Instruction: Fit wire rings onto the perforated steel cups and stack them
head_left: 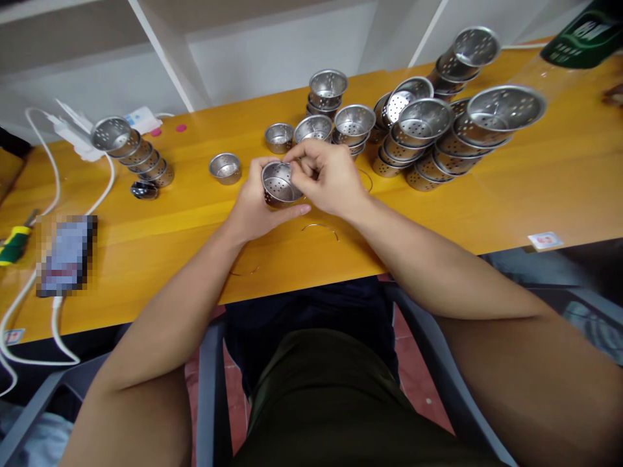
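A small perforated metal cup (281, 183) is held just above the table's middle, its open top tilted toward me. My left hand (254, 206) wraps round its left side, thumb stretched along the near side. At the cup's right rim, my right hand (331, 176) is closed in a pinch; what the fingertips grip there is hidden. Thin bent wires lie nearby: one curved wire (320, 226) is below the hands, and another wire (244, 272) is close to my left forearm. A single perforated cup (225, 168) stands just left of my hands.
Stacked perforated cups (431, 155) crowd the right, beside a clear bottle with a green label (581, 35). Another leaning stack (141, 155) is at left, near white cables, a phone (67, 255) and a green-yellow screwdriver (15, 243). White shelving (272, 52) backs the table.
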The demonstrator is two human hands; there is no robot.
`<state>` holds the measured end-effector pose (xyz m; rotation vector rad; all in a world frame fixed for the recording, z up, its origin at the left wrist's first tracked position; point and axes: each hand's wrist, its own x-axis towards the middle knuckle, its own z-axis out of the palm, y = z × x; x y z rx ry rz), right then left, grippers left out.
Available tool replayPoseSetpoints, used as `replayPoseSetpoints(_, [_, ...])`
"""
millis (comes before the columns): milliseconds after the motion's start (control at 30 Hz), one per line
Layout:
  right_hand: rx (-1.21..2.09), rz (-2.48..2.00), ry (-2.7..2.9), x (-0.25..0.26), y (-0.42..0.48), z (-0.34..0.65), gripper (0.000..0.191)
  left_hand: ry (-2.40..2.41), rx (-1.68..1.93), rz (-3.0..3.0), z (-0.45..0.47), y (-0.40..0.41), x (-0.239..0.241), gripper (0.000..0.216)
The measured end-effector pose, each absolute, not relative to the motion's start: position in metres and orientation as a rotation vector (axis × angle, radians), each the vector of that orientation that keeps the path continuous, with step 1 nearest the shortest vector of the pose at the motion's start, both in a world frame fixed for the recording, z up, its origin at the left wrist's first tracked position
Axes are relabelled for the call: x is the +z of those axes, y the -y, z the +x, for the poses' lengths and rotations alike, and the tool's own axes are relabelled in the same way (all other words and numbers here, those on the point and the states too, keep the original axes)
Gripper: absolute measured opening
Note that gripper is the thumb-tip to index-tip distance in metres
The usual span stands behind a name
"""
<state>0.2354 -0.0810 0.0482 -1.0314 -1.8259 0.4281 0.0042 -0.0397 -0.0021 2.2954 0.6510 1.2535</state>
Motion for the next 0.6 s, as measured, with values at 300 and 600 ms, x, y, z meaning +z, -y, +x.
replayPoseSetpoints(300, [0.666, -0.784, 1.758, 0.048, 0.078, 0.230, 0.014, -0.772, 1.216, 2.182, 0.005, 0.052, 0.014, 0.098])
replayPoseSetpoints(600, [1.134, -0.398, 1.859, 0.069, 0.075, 0.255, 0.049, -0.677, 1.172, 1.956, 0.000, 0.046, 0.013, 0.086])
